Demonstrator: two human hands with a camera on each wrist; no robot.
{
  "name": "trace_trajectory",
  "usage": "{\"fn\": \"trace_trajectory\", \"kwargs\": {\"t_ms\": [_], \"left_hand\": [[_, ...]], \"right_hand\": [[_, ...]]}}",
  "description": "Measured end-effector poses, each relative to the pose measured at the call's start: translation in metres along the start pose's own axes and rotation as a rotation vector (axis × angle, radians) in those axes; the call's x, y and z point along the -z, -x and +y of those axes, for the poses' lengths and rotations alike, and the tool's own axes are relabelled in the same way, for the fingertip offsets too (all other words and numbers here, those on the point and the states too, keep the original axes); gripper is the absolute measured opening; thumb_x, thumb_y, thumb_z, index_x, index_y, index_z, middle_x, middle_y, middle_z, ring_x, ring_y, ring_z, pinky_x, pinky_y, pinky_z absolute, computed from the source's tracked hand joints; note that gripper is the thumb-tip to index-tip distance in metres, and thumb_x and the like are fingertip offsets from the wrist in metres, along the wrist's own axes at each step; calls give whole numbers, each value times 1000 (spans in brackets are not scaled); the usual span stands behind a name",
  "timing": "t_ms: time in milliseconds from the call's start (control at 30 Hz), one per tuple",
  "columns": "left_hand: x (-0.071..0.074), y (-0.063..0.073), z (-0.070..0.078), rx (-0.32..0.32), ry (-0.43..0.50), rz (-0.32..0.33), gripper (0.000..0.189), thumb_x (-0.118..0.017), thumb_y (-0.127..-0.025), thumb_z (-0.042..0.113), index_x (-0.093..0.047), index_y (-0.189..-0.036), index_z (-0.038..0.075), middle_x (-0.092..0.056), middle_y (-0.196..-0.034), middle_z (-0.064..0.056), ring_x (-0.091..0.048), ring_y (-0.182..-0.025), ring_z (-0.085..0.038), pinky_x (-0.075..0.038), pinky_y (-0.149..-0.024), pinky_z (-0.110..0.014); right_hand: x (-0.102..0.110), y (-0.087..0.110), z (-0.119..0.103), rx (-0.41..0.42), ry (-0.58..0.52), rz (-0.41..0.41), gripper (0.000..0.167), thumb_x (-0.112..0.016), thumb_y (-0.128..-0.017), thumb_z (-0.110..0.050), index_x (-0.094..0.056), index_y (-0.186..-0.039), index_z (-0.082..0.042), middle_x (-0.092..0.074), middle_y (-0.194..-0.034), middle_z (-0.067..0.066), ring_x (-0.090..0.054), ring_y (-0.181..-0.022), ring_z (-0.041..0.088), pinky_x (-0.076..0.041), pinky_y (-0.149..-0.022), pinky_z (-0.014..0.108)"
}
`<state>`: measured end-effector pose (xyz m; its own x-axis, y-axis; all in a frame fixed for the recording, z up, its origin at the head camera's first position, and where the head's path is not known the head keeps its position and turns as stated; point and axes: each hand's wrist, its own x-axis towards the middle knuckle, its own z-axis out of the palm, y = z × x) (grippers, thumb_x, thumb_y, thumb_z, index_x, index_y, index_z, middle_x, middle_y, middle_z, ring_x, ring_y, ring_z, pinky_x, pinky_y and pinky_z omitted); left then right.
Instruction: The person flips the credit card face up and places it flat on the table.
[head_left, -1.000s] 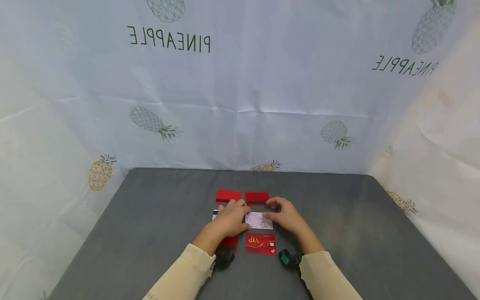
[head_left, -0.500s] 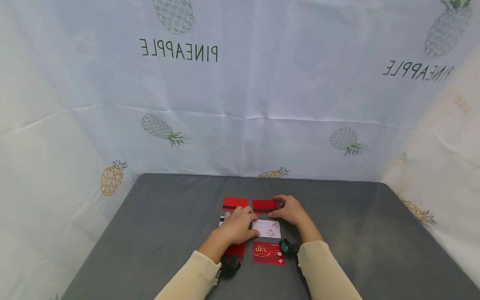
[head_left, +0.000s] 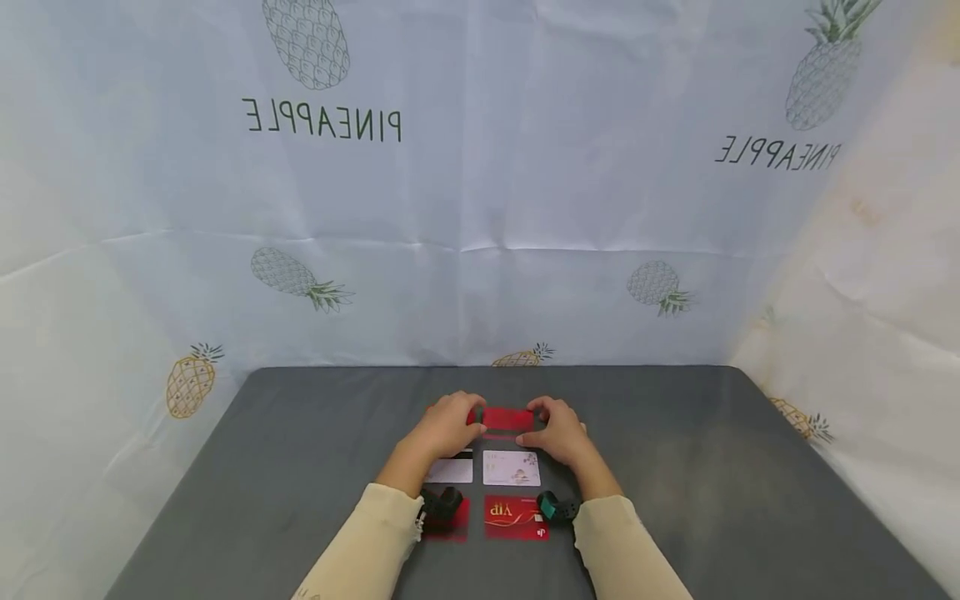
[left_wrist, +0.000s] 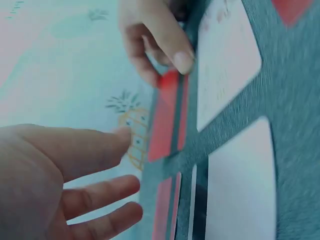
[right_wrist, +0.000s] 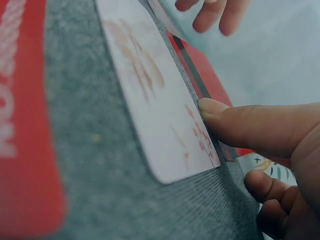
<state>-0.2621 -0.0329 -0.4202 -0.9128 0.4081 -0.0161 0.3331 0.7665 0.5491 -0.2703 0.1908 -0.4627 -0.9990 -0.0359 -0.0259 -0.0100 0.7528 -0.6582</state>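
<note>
My right hand (head_left: 561, 432) pinches the right end of a red card (head_left: 507, 419) with a dark stripe, thumb at the near edge and a finger at the far edge. The card lies in the far row. My left hand (head_left: 447, 423) hovers at the left with thumb and fingers apart, holding nothing. Below it, another striped red card (left_wrist: 165, 210) is mostly hidden in the head view. Nearer me lie a white floral card (head_left: 512, 468) and a white card with a black stripe (head_left: 452, 470), partly under the left hand.
A red VIP card (head_left: 516, 517) lies in the near row, beside another red card (head_left: 459, 525) partly covered by the left wrist device (head_left: 441, 505). All rest on a dark grey tabletop (head_left: 330, 467). A pineapple-print curtain (head_left: 465, 192) hangs behind.
Both hands have moved away from the white cards to the far row, the right one first. The white striped card shows more now. The head view has shifted slightly.
</note>
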Motion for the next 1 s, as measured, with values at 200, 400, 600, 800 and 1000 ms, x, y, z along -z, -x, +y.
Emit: {"fn": "trace_trajectory", "kwargs": {"t_ms": [200,400,600,800,1000], "left_hand": [[-15,-6,-4,21,-56,-22,53,-71,-91,24,-54,-139,8,-57,-136,-13,-50,-127,-36,-40,-102,-57],[-23,-5,-4,19,-77,2,54,-77,-85,22,-58,-134,5,-61,-125,-13,-53,-118,-33,-42,-98,-54],[-18,-8,-3,14,-66,46,62,-82,-80,23,-58,-134,2,-60,-125,-16,-53,-118,-35,-42,-98,-54],[-16,-11,-3,-10,-76,95,61,-82,-78,20,-59,-132,4,-61,-124,-14,-53,-115,-34,-43,-94,-53],[-18,-11,1,-34,-96,126,54,-82,-78,22,-62,-127,10,-63,-117,-8,-56,-109,-28,-44,-89,-49]], "right_hand": [[-6,6,2,36,-53,4,51,-88,-72,-28,-61,-115,-19,-59,-95,-1,-52,-86,19,-30,-83,47],[-8,5,4,118,-98,-9,52,-86,-75,-23,-63,-122,-17,-58,-83,-5,-51,-76,15,-26,-87,48],[-5,0,1,201,-91,14,62,-83,-75,-19,-61,-133,-13,-62,-95,-4,-54,-89,17,-29,-92,55],[-3,-2,1,213,-70,25,63,-81,-74,-14,-60,-134,-12,-59,-94,-3,-50,-88,18,-30,-89,53],[-5,3,5,224,-102,46,60,-83,-72,-13,-62,-128,-14,-59,-102,0,-49,-90,19,-37,-86,48]]}}
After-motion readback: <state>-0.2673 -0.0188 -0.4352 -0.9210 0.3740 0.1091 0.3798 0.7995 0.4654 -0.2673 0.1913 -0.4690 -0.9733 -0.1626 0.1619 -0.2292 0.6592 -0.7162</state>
